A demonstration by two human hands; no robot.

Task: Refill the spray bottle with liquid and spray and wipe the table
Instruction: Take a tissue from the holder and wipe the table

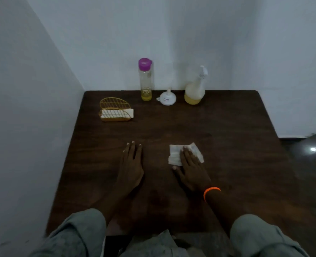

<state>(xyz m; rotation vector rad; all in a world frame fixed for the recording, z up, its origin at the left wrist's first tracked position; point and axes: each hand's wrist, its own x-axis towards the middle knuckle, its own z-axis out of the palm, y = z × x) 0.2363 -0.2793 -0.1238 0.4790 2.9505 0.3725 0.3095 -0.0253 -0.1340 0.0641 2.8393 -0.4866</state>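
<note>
- Left hand (130, 162) lies flat on the table (236, 173), fingers straight, holding nothing.
- Right hand (190, 167) presses a tissue (174, 154) flat, fingers straight.
- Holder (114, 109) far left.
- Bottle (145, 80), funnel (166, 98), sprayer (195, 89) stand along the far edge.

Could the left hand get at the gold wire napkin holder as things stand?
Probably yes: the left hand lies flat and holds nothing, and only bare dark wooden table lies between it and the gold wire napkin holder.

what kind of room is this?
Probably a plain indoor room corner, likely a home: a dark wooden table pushed against bare white walls, with a napkin holder on it.
</note>
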